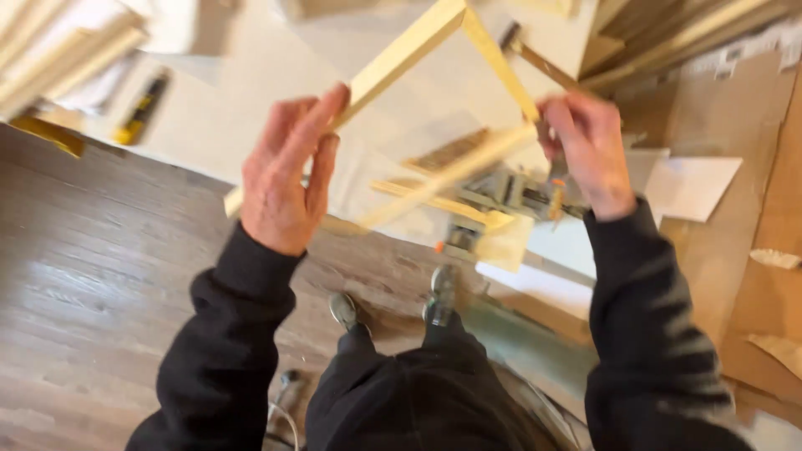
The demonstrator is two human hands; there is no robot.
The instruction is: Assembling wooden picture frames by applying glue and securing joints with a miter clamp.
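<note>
A room under renovation, serving as a workshop: stacked lumber (58, 50), cardboard (743, 134) laid over wood floor (92, 267), a clamp (510, 196) amid offcuts.

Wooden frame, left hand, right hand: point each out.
wooden frame (401, 54), head view, on its long upper-left strip.
left hand (280, 179), head view, back of the hand.
right hand (593, 150), head view, back of the hand.

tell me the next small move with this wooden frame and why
Probably steady it before anything else. The left hand grips one long strip of the pale wooden frame, the right hand pinches the opposite corner, and the frame hangs tilted in the air above the floor. The picture is blurred with motion, so the joints cannot be judged.
</note>
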